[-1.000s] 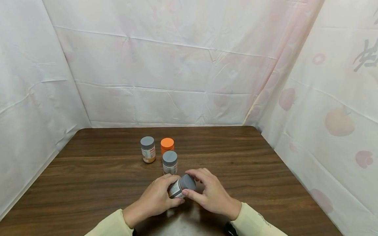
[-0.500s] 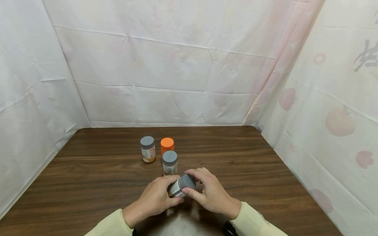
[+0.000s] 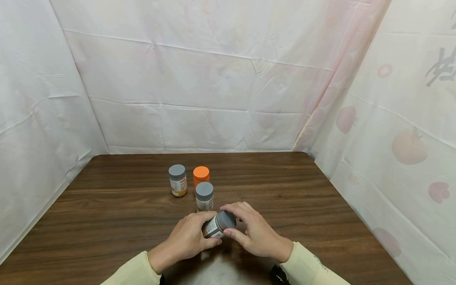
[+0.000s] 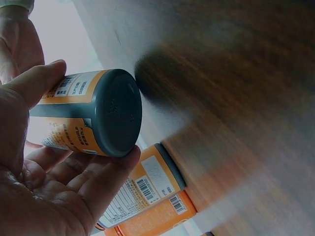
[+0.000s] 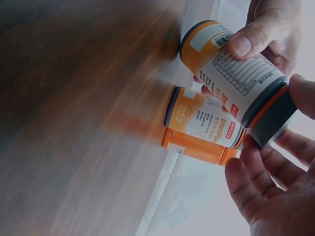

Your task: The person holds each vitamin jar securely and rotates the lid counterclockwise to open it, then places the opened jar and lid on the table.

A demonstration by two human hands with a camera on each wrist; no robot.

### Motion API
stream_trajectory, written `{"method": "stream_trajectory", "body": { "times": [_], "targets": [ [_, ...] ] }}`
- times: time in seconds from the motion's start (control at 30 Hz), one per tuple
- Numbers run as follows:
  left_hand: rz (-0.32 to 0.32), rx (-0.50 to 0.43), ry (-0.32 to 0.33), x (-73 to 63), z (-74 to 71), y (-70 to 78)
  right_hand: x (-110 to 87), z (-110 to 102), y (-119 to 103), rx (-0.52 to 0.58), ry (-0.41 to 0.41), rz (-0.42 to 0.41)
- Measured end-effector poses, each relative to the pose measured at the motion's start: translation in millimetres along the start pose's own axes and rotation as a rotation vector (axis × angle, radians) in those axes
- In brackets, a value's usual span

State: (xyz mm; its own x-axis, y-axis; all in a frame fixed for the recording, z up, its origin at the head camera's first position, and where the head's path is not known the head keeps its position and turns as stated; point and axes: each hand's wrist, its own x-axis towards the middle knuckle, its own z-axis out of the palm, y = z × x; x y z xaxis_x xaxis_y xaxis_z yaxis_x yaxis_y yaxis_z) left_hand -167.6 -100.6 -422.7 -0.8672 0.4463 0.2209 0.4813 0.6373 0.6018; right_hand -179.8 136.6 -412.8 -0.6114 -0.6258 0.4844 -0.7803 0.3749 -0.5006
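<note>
My left hand [image 3: 190, 235] grips the body of a supplement bottle [image 4: 74, 113] with a grey lid, white and orange label and dark grey base. The bottle is tilted, its lid toward my right hand. With thumb and fingertips, my right hand [image 3: 254, 229] pinches the grey lid [image 5: 273, 120] from both sides. A thin orange ring [image 5: 267, 105] shows just below that lid in the right wrist view. Close behind stands a second grey-lidded bottle [image 3: 204, 196], upright, its lower part hidden by the left hand in the head view.
An orange bottle [image 3: 201, 173] stands upright behind the second one, partly covered by it. To its left is another grey-lidded bottle [image 3: 177, 181]. The brown wood-grain table [image 3: 303, 198] is bordered by white sheets [image 3: 199, 79] at the back and sides.
My right thumb and fingertips have shifted slightly round the lid. The left hand and the bottle have barely moved, and the standing bottles are as before.
</note>
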Motion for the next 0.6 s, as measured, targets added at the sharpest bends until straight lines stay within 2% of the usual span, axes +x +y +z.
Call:
{"method": "stream_trajectory", "body": {
  "times": [0.17, 0.6],
  "targets": [
    [0.001, 0.013, 0.001, -0.3, 0.0, -0.4, 0.7, -1.7, 0.8, 0.041, -0.027, -0.071],
    [0.018, 0.028, 0.006, -0.9, -0.1, -0.8, 1.0, -4.5, -3.2, 0.052, -0.047, -0.123]
  ]
}}
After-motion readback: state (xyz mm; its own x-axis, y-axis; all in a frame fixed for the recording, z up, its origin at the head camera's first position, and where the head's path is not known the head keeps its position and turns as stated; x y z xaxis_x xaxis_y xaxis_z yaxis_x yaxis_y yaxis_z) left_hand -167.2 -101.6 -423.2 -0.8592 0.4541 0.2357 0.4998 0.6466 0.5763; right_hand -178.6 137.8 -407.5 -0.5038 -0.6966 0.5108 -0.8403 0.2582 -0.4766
